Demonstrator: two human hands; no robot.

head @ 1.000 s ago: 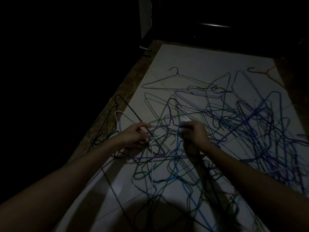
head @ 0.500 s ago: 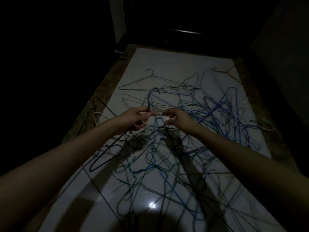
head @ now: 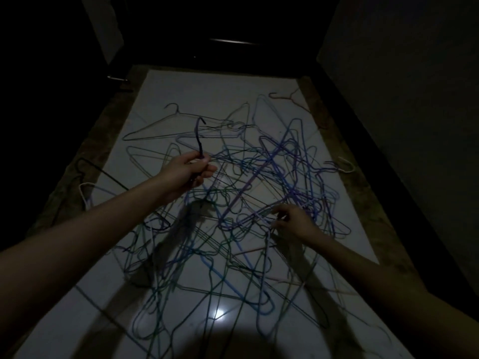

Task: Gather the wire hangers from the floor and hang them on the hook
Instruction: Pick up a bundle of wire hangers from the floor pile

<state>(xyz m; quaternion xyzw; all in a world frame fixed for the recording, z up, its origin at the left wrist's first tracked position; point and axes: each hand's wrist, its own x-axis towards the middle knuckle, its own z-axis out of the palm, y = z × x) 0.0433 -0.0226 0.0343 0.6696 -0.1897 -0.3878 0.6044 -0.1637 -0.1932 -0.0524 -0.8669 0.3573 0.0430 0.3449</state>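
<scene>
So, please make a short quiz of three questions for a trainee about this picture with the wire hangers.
1. True or false: the left hand grips a hanger neck, with the purple hook pointing up.
2. Where does the right hand reach?
A. into the hanger pile
B. to the door handle
3. The hangers lie on a pale ____ floor.

Key: 1 true; 2 A; 3 tiled.

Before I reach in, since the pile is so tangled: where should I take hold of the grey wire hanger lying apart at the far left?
Grip the grey wire hanger at its neck just below the hook, coming from above on the far-left side. That end lies on bare white floor, while its right shoulder runs into the tangled pile of wire hangers.
</scene>
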